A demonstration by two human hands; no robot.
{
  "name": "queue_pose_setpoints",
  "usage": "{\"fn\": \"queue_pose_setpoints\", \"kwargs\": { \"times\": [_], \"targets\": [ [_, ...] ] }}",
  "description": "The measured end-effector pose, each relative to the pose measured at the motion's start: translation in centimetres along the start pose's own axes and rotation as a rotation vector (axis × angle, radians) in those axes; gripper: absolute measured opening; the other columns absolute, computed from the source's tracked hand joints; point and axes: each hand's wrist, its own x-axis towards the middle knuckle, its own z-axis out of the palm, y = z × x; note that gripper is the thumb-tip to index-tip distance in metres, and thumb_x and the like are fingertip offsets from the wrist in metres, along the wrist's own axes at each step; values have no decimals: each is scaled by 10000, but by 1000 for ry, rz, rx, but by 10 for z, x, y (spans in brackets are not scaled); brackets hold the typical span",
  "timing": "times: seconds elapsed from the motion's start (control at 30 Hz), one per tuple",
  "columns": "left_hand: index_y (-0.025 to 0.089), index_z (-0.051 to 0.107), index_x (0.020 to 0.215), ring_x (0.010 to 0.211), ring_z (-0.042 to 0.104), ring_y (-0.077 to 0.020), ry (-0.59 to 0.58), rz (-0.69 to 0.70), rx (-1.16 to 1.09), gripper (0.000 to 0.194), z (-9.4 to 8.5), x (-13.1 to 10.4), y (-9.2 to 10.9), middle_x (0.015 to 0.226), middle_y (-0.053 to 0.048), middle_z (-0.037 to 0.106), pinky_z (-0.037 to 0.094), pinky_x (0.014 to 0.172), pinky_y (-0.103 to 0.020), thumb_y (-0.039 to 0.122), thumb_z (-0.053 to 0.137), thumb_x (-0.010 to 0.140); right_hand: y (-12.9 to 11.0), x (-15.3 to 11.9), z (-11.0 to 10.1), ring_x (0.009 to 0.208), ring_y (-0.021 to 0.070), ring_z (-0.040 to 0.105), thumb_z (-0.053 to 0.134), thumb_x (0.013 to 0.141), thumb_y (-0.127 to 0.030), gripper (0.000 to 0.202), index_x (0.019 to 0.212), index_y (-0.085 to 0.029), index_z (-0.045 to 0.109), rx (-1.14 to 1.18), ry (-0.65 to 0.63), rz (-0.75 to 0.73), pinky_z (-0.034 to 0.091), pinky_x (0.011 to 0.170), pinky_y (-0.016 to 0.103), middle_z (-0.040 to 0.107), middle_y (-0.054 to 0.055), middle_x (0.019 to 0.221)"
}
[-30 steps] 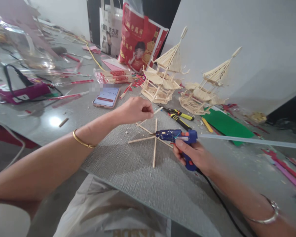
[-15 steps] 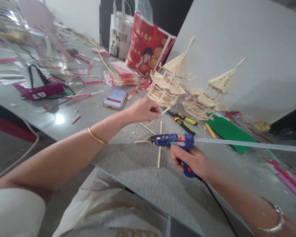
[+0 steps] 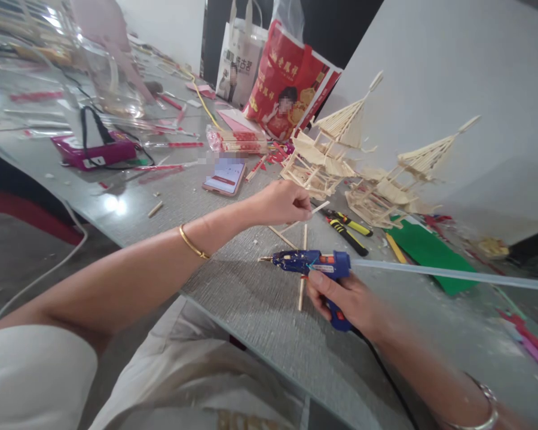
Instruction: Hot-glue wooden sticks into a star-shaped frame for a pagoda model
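Glue gun (image 3: 303, 261) is dark blue with pale specks.

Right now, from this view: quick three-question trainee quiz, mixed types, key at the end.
1. Multiple choice: what does the right hand hold?
a) pliers
b) yellow cutter
c) glue gun

2. True or false: the phone lies on the green sheet.

3. Fill in: the left hand pinches a thin ____.

Key:
1. c
2. False; the phone lies on the table, apart from the green sheet.
3. stick
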Motion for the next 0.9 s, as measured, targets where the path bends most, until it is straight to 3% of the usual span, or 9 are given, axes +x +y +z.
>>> {"fn": "queue_pose_setpoints", "kwargs": {
  "times": [0.9],
  "targets": [
    [123, 680, 749, 519, 517, -65, -15, 24, 9, 127, 1, 0, -2, 554, 22, 601, 377, 586, -209, 211, 594, 719, -2, 1, -1, 482, 119, 441, 368, 886, -601, 510, 553, -222, 442, -65, 16, -17, 332, 498, 287, 449, -17, 507]
  ]
}}
